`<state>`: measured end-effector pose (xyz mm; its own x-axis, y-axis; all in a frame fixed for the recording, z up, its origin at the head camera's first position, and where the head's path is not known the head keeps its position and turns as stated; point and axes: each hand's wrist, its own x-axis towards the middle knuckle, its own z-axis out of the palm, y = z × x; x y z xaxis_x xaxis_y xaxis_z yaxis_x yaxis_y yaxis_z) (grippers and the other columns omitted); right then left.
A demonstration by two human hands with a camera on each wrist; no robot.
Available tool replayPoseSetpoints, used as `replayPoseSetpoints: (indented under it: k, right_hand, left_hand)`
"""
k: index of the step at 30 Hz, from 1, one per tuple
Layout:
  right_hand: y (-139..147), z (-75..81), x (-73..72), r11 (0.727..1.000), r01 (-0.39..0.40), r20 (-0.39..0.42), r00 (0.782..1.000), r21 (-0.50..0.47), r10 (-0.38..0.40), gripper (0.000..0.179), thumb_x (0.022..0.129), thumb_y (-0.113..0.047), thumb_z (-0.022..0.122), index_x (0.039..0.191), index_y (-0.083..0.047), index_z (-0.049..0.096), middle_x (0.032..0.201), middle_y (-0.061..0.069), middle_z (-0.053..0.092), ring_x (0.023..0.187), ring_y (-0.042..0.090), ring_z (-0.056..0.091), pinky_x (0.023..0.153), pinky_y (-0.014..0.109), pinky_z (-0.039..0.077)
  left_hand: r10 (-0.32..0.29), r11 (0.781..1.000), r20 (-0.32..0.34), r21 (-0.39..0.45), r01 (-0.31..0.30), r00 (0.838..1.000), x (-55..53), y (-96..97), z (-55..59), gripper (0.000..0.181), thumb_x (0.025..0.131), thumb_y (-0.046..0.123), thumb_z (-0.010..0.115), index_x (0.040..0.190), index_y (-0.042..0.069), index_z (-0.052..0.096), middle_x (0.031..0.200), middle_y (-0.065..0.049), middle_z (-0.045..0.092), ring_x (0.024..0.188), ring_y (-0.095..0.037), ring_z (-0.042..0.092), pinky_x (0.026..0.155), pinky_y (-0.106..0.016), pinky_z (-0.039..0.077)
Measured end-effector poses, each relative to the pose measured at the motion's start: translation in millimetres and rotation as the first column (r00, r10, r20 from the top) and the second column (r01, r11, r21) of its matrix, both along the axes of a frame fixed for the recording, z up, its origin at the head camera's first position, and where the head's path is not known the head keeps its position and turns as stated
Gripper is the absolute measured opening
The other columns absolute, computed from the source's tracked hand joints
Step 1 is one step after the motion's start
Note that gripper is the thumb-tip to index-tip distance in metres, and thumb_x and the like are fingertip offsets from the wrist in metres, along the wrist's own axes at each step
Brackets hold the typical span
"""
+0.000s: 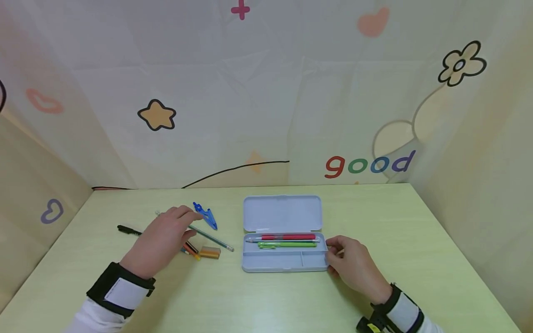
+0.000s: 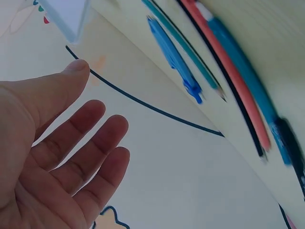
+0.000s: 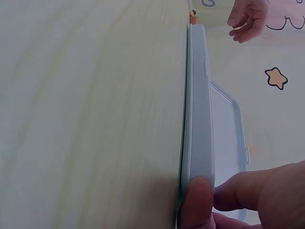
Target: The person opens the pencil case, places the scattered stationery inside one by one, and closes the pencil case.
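My left hand (image 1: pixel 160 243) hovers over loose stationery with fingers spread and relaxed, its palm (image 2: pixel 52 186) holding nothing in the left wrist view. Near it lie a blue drawing compass (image 1: pixel 207 216), a green pencil (image 1: pixel 214 239) and a black-capped pen (image 1: pixel 128 230). Coral (image 2: pixel 233 78) and black pencils show partly beneath the hand. At the right, my right hand (image 1: pixel 354 263) grips the right end of an open pale-blue pencil case (image 1: pixel 270 262), a fingertip (image 3: pixel 198 198) on its outer wall. Inside lie a red pen (image 1: pixel 291 237) and a light-green pen (image 1: pixel 287 245).
A small tan block (image 1: pixel 210 252) lies between the left hand and the case. The case lid (image 1: pixel 283 212) is folded back flat on the light wooden table (image 1: pixel 233 300). A printed cloth backdrop (image 1: pixel 233 101) rises behind the table.
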<state>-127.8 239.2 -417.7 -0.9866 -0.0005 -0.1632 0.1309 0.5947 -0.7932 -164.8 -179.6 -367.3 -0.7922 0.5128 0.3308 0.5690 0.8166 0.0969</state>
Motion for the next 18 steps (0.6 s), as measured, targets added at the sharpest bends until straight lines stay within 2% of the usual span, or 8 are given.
replayPoseSetpoints:
  k: [11,18]
  right_hand:
    - [0.2,1.1,1.4,1.0,0.006,0.0,1.0,-0.005,-0.006,0.029,0.099,-0.001,0.061,0.127,0.007,0.065,0.091,0.01,0.061,0.068,0.019,0.063,0.059,0.027,0.055]
    - [0.2,1.3,0.6,1.0,0.003,0.007,1.0,-0.001,-0.003,0.03,0.1,-0.002,0.062,0.128,0.007,0.064,0.092,0.01,0.061,0.068,0.019,0.063,0.058,0.027,0.054]
  left_hand:
    - [0.086,0.996,0.046,-0.009,-0.085,0.995,-2.0,-44.5,0.1,0.041,0.087,-0.007,0.083,0.125,-0.001,0.071,0.119,-0.014,0.069,0.108,-0.036,0.067,0.089,-0.049,0.06]
    - [0.121,0.992,0.093,-0.032,-0.118,0.988,-10.4,-81.8,-12.8,0.043,0.087,-0.013,0.078,0.128,-0.005,0.068,0.121,-0.02,0.066,0.112,-0.042,0.065,0.094,-0.056,0.057]
